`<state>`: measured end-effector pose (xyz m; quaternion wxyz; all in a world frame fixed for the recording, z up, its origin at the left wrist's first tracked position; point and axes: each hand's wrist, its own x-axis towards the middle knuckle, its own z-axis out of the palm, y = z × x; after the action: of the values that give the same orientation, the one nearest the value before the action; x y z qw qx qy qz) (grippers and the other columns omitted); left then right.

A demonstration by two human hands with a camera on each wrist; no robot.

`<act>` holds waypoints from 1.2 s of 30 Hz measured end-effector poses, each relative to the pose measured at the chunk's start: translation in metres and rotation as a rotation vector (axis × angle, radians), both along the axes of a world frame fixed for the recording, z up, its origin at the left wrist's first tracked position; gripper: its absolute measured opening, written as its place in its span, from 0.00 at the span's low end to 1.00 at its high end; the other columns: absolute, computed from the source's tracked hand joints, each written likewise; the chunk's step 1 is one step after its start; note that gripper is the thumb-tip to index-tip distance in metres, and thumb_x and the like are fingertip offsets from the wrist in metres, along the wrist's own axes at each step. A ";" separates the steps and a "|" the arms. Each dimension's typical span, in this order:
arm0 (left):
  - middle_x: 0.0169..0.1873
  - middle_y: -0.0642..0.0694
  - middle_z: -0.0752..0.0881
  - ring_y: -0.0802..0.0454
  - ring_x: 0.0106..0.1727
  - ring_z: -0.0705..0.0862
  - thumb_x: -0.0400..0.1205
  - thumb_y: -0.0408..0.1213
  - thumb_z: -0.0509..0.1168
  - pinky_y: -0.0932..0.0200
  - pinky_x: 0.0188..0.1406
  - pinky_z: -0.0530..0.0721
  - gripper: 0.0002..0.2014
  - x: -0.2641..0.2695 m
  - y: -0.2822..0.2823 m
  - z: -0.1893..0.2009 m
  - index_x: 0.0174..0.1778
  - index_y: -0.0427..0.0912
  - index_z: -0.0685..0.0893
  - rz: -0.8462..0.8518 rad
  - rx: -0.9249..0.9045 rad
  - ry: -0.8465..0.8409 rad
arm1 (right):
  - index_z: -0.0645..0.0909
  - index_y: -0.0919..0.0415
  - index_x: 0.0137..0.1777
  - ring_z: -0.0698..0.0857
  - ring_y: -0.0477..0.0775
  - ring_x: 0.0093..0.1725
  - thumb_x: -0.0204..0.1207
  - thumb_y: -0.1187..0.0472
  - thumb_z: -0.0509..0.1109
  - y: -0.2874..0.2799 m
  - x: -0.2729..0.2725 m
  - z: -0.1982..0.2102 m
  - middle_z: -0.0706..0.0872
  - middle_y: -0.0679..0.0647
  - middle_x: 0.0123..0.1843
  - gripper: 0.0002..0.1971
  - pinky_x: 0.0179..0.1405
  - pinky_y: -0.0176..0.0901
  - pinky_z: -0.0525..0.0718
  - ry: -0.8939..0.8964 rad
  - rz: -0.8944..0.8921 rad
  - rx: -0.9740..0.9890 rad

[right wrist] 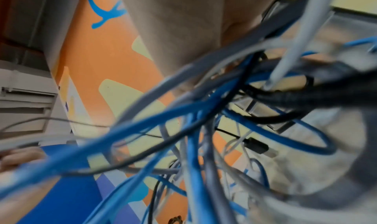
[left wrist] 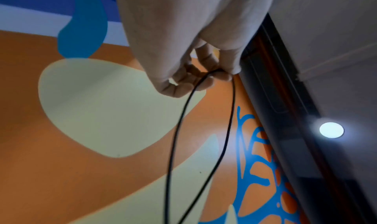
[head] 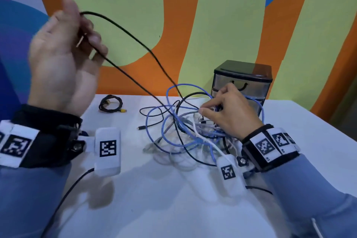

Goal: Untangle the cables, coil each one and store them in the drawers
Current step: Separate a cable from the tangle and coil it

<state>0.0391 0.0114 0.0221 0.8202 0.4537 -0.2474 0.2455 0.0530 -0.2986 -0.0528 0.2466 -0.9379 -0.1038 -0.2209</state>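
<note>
A tangle of blue, grey, white and black cables (head: 185, 127) lies on the white table (head: 173, 199). My left hand (head: 77, 29) is raised high at the left and pinches a loop of a thin black cable (head: 135, 38), whose two strands run down into the tangle; the left wrist view shows the black cable (left wrist: 204, 114) hanging from my curled fingers (left wrist: 210, 77). My right hand (head: 222, 106) is down on the tangle, fingers curled into the cables (right wrist: 193, 114), just in front of the small drawer unit (head: 243, 81).
A coiled black cable with yellow ends (head: 111, 103) lies on the table left of the tangle. A loose black plug end (head: 141, 127) sticks out toward the front. The painted orange and green wall stands close behind the table.
</note>
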 end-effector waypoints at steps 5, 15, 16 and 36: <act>0.28 0.51 0.75 0.53 0.28 0.69 0.87 0.56 0.71 0.60 0.33 0.74 0.18 0.001 -0.010 -0.006 0.38 0.49 0.80 0.123 0.221 0.305 | 0.93 0.43 0.59 0.79 0.53 0.62 0.75 0.38 0.80 0.002 -0.006 0.007 0.73 0.49 0.60 0.16 0.54 0.56 0.86 -0.149 -0.040 -0.042; 0.33 0.53 0.86 0.52 0.34 0.71 0.83 0.46 0.75 0.57 0.42 0.73 0.10 -0.021 -0.034 -0.010 0.38 0.48 0.90 -0.155 0.594 -0.084 | 0.79 0.39 0.76 0.84 0.37 0.67 0.81 0.48 0.79 0.035 -0.015 0.015 0.86 0.39 0.68 0.24 0.56 0.39 0.85 0.088 0.548 0.212; 0.35 0.53 0.87 0.52 0.35 0.73 0.81 0.48 0.75 0.56 0.44 0.75 0.08 -0.022 -0.035 -0.009 0.39 0.50 0.90 -0.184 0.526 -0.106 | 0.84 0.42 0.68 0.87 0.35 0.57 0.83 0.49 0.77 0.036 -0.013 0.013 0.88 0.41 0.63 0.15 0.49 0.36 0.85 0.124 0.538 0.201; 0.73 0.53 0.82 0.62 0.73 0.80 0.83 0.44 0.73 0.56 0.75 0.78 0.28 -0.004 -0.030 -0.012 0.80 0.63 0.80 0.682 0.858 -0.075 | 0.91 0.53 0.67 0.66 0.52 0.29 0.90 0.54 0.67 0.032 -0.031 0.028 0.69 0.72 0.34 0.13 0.25 0.36 0.67 0.043 0.583 0.668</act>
<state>0.0350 -0.0188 0.0100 0.4260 0.7928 -0.1934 0.3907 0.0223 -0.2665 -0.0247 0.5901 -0.7428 -0.2817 -0.1438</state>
